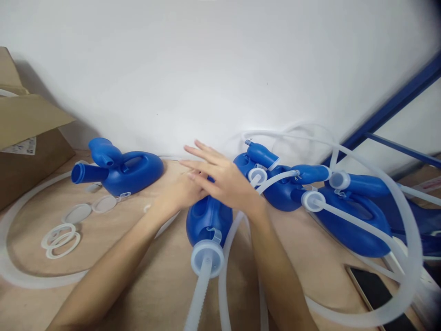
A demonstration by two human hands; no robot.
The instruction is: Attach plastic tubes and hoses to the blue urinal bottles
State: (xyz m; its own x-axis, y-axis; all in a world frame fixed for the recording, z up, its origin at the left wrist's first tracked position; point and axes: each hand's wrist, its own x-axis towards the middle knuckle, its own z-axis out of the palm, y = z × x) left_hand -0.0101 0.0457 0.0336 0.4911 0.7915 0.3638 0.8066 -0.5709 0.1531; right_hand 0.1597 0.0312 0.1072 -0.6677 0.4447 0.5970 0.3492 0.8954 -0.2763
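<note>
A blue plastic urinal bottle (209, 220) lies in front of me, its mouth toward me. A translucent white cap (207, 258) covers that mouth, with a ribbed tube (200, 294) running out of it. At the bottle's far end is my left hand (188, 189), its fingers mostly hidden behind my right hand; I cannot tell whether it grips the bottle. My right hand (223, 179) crosses over the left one, fingers stretched out toward the left. The bottle's far end is hidden under both hands.
Another blue bottle (134, 172) sits at left, near clear lids (77, 214) and white rings (62, 241). A cardboard box (31, 156) stands far left. At right are several blue bottles (354, 220), a looping tube (411, 230) and a phone (375, 289). Behind is a white wall.
</note>
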